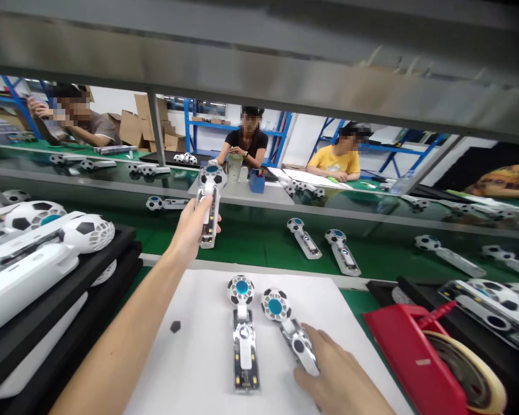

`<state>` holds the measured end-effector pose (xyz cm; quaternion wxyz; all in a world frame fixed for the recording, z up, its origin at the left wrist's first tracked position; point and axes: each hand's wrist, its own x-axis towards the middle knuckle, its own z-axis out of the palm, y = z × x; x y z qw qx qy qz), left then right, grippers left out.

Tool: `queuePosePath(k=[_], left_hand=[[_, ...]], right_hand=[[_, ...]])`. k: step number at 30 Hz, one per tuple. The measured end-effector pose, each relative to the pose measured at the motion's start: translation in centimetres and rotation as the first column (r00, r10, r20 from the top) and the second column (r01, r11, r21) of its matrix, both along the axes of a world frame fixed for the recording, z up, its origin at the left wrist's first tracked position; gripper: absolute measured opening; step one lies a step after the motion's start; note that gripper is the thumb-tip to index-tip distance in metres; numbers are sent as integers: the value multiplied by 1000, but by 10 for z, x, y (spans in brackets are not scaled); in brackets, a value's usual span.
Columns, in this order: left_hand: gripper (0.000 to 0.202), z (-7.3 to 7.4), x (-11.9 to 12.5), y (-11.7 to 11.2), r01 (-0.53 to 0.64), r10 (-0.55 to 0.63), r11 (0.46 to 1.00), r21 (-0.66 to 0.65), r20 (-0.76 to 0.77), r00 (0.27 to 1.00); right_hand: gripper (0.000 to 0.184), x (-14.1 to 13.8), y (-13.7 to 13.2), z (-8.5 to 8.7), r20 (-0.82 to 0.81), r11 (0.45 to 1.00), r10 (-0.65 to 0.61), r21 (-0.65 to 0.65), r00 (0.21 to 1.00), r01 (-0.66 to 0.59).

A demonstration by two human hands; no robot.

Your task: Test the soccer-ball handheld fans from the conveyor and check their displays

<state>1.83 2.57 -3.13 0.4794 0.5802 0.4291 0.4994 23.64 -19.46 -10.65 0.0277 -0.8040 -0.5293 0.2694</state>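
Raised at arm's length over the green conveyor, my left hand [195,222] is closed around a handheld fan [207,216] with a football-patterned round head and a see-through handle. Its head points up. On the white work sheet [190,363], my right hand [337,369] grips the handle of a second fan [296,337], thumb on the near end and fingers along its right side. That fan lies tilted, its blue-centred head away from me. Just left of it a third fan [244,340] lies straight, handle toward me. A small dark pentagon piece [175,327] rests on the sheet's left part.
Black trays [112,259] stacked with fans stand at the left. A red tape dispenser [419,351] stands at the right, beside more trayed fans. Several fans lie on the green conveyor [259,248]. A metal beam [259,75] crosses overhead. Co-workers sit across the line.
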Motion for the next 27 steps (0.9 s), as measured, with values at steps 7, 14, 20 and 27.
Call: queuePosePath(k=[7,14,20,27], left_hand=[[21,26,-13,-15,21,-13,1000,-16,388,922],[23,34,-25,-15,49,-14,996,-73,412,911],[28,35,-29,-14,126,-96,992,-26,504,859],[37,32,-19,-15,110,-151,988,111,499,853]], right_hand=[[62,-1,9,10,-76,997,79,8,994,-79],[57,9,29,27,29,975,158,-161,987,-151],[82,42,15,3,-165,981,22,-186,986,-53],[90,43,-4,0,-456,984,-158,-151,876,98]])
